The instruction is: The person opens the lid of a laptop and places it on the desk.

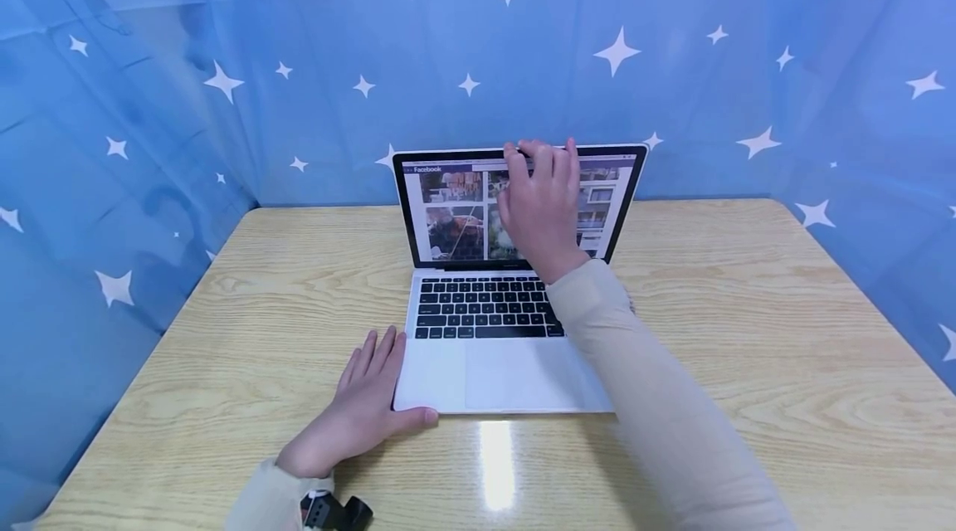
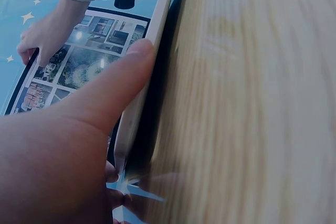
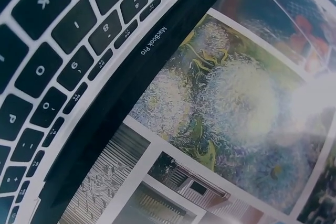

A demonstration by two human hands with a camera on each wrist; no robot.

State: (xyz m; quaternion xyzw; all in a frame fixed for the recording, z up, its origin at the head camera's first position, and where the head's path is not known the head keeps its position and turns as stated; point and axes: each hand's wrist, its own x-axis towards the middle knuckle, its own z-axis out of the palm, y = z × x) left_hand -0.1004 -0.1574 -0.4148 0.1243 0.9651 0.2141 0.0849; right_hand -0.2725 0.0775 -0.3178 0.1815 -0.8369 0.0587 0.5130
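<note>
An opened silver laptop [image 1: 429, 377] with black keys sits on the table, its lit screen [image 1: 454, 236] showing a page of photos headed "Facebook". My right hand [image 1: 543, 203] grips the top edge of the lid, fingers hooked over it and thumb on the screen side. At the base's front left corner rests my left hand [image 1: 362, 411], its fingers straight along the side and its thumb at the front edge. The left wrist view shows that thumb [image 2: 115, 85] up close against the laptop's edge. Keyboard [image 3: 60, 35] and screen photos fill the right wrist view; the right hand is outside it.
The laptop stands on a light wood-grain table [image 1: 747, 307]. A blue cloth with white stars [image 1: 523, 41] hangs behind the table and along both sides. A black camera mount [image 1: 336, 510] is strapped to the left wrist. My right forearm [image 1: 657, 398] crosses the laptop's right side.
</note>
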